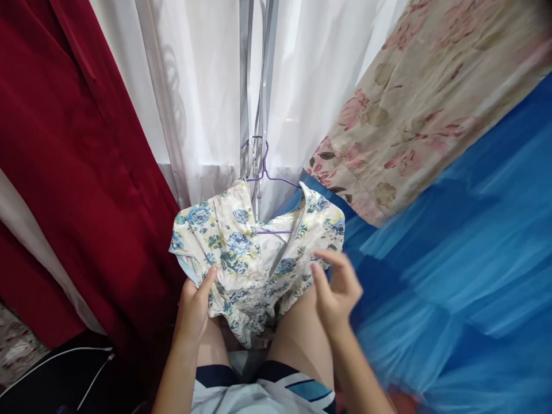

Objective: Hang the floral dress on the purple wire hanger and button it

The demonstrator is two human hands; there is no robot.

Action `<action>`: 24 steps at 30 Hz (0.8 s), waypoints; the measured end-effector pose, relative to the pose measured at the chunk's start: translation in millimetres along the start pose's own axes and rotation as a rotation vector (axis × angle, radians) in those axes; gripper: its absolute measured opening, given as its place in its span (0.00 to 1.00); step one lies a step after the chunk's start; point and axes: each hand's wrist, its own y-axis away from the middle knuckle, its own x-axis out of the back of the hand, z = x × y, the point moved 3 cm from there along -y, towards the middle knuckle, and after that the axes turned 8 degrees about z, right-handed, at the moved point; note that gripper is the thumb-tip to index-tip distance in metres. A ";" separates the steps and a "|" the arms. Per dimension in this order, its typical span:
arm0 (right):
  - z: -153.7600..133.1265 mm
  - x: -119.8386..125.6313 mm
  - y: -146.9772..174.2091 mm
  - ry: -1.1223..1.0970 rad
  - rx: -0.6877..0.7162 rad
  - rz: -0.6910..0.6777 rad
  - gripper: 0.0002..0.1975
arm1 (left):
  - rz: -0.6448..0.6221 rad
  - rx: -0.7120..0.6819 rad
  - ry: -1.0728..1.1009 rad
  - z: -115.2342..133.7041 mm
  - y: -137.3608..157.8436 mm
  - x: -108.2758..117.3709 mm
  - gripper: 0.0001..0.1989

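Observation:
A white top with blue flowers and green leaves (237, 247) hangs on a thin purple hanger (265, 172) in front of my legs. The hanger's hook is up against grey metal poles, and its lower bar shows through the open V neck. My left hand (194, 305) grips the side of the top below the sleeve, thumb lying over the fabric. On the other side, my right hand (336, 290) is slightly blurred, raised by the top's right edge. Its thumb and index finger are apart, with nothing visible between them. The lower part of the top bunches over my thighs.
Behind the hanger are the grey poles (244, 75) and white curtains (198, 86). Red cloth (86, 161) hangs at the left. Beige floral cloth (414, 109) and blue tulle (457, 270) fill the right. A white cable (56, 351) runs over something black at lower left.

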 end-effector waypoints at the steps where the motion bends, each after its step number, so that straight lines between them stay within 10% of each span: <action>1: 8.1 -8.5 22.4 -0.052 -0.157 -0.076 0.08 | 0.020 0.000 0.019 -1.5 -1.0 2.4 0.25; 6: 32.4 -49.7 95.2 -0.115 -0.575 -0.566 0.16 | 0.056 0.006 0.057 5.7 0.0 4.9 0.23; 17: 38.1 -69.7 99.0 -0.264 -0.640 -0.590 0.10 | 0.049 0.100 0.088 8.2 8.8 -0.9 0.24; 24: 36.7 -60.1 112.3 -0.359 -0.756 -0.532 0.13 | 0.377 -0.542 -0.345 -18.2 15.7 7.8 0.25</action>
